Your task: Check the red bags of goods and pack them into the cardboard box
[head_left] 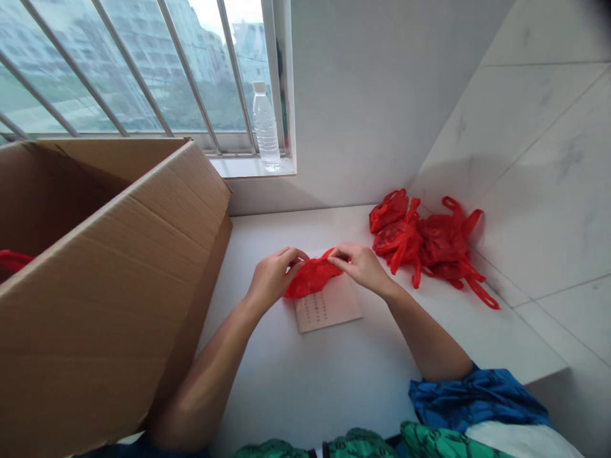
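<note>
Both hands pinching away! The left hand point(275, 278) and right hand point(361, 267) grip a crumpled red plastic bag point(312, 278) mid-frame, right on a printed beige paper card point(328, 306), with bundled red plastic bags point(429, 238) just to the right.

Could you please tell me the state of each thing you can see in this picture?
Left hand: pinching the bag's left end.
Right hand: pinching the bag's right end.
Red plastic bag: gathered, held just above the card.
Printed card: lying flat, partly under the bag.
Bundled red bags: heaped by the wall.
Cardboard box: open, red plastic inside.
Plastic water bottle: upright on the windowsill, capped.
</note>
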`<state>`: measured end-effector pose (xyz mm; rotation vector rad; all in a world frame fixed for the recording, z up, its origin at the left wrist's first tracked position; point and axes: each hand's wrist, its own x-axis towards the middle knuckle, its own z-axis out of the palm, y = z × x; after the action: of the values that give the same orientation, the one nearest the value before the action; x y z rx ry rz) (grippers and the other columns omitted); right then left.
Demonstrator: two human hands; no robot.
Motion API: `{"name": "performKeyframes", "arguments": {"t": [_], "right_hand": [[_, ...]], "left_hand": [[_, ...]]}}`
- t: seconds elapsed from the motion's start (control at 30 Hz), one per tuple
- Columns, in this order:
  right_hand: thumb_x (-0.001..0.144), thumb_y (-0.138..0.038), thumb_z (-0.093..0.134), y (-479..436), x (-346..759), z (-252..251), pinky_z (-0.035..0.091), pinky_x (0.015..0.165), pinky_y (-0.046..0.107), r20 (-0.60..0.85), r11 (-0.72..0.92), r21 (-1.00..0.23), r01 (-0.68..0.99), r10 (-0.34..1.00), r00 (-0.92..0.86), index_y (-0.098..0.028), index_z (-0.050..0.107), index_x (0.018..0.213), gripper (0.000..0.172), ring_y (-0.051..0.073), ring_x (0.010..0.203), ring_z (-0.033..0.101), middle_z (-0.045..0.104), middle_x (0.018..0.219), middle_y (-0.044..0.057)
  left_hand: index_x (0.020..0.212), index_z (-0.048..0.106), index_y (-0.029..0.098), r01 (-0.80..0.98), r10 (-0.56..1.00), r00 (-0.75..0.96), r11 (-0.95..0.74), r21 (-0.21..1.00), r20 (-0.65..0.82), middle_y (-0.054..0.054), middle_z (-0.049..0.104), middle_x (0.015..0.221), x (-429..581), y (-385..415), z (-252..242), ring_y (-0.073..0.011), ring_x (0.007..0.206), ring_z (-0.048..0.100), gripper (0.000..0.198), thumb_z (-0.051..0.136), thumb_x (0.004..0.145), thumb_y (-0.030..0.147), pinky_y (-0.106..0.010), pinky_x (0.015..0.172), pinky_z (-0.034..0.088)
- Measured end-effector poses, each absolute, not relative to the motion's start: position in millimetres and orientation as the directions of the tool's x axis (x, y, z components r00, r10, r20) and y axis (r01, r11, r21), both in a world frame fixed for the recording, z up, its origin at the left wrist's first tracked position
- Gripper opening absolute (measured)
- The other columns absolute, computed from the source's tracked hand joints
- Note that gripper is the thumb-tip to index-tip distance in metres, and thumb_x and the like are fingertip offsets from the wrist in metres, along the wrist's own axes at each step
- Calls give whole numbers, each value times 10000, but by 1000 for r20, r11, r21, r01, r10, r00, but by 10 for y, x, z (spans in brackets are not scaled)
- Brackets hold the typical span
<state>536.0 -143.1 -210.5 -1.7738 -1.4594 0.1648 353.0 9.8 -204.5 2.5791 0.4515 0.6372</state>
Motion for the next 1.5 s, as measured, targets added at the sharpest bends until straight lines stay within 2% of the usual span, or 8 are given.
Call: {"name": "performKeyframes", "arguments": {"t": [0.17, 0.33, 0.5, 0.6, 0.9, 1.17, 1.33, 1.5], "right_hand": [[905, -286, 576, -1460, 5454, -2066, 422, 658, 267, 384, -13, -672, 741, 849, 363, -224, 637, 776, 155, 154, 754, 610, 688, 809, -16], [900, -288, 557, -1474, 5329, -2031, 414, 632, 265, 350, -65, -663, 746, 854, 385, -225, 611, 782, 145, 143, 701, 599, 691, 814, -16], [914, -400, 601, -1465, 5177, -2021, 419, 660, 270, 340, -99, -633, 768, 855, 391, -251, 656, 981, 173, 162, 763, 631, 711, 892, -3], [937, -398, 579, -1437, 5135, -2049, 419, 685, 270, 365, -80, -589, 804, 862, 353, -253, 680, 942, 177, 164, 786, 625, 695, 908, 10], [928, -361, 549, -1366, 5285, -2159, 443, 672, 279, 450, -3, -741, 672, 740, 500, -205, 628, 777, 231, 162, 714, 567, 615, 793, 20], [918, -346, 540, -1382, 5185, -2105, 473, 738, 281, 382, 56, -800, 597, 815, 436, -207, 619, 821, 188, 165, 793, 614, 667, 855, 18], [897, -440, 601, -1420, 5101, -2062, 468, 703, 286, 294, -51, -772, 634, 854, 428, -228, 635, 895, 215, 168, 743, 630, 695, 813, 1], [902, -378, 569, -1408, 5138, -2108, 445, 646, 273, 357, -42, -717, 695, 835, 419, -225, 610, 776, 203, 160, 689, 599, 657, 735, -9]], "left_hand": [[1126, 614, 279, 223, 400, 860, -852, 473, 316, 13, 681, 962, 3472, 109, -1956, -134, 790, 628, 222, 454, 972, 264, -245, 672, 421], [1063, 595, 262, 271, 396, 868, -882, 385, 298, -7, 644, 1079, 3485, 27, -1973, -142, 754, 625, 190, 546, 932, 391, -247, 619, 403], [1004, 591, 255, 250, 371, 868, -901, 354, 331, 15, 685, 1029, 3533, -21, -2029, -136, 777, 632, 114, 526, 911, 239, -236, 636, 401], [986, 610, 256, 199, 329, 865, -918, 342, 379, 15, 693, 1002, 3542, -30, -2033, -133, 776, 627, 136, 482, 941, 252, -235, 631, 396], [928, 632, 229, 100, 373, 843, -818, 567, 388, 12, 701, 948, 3501, 99, -2008, -127, 808, 628, 119, 513, 928, 225, -235, 711, 450], [1025, 624, 266, 160, 306, 858, -922, 352, 412, 14, 668, 1045, 3478, 27, -2001, -140, 824, 634, 136, 606, 892, 283, -235, 634, 401], [938, 669, 260, 123, 197, 850, -976, 180, 488, 2, 693, 961, 3527, 4, -2077, -151, 847, 625, 145, 525, 953, 245, -258, 676, 406], [873, 678, 244, 95, 177, 790, -981, 167, 586, -13, 687, 1061, 3537, -6, -2066, -150, 902, 624, 200, 502, 967, 228, -276, 767, 445]]}}
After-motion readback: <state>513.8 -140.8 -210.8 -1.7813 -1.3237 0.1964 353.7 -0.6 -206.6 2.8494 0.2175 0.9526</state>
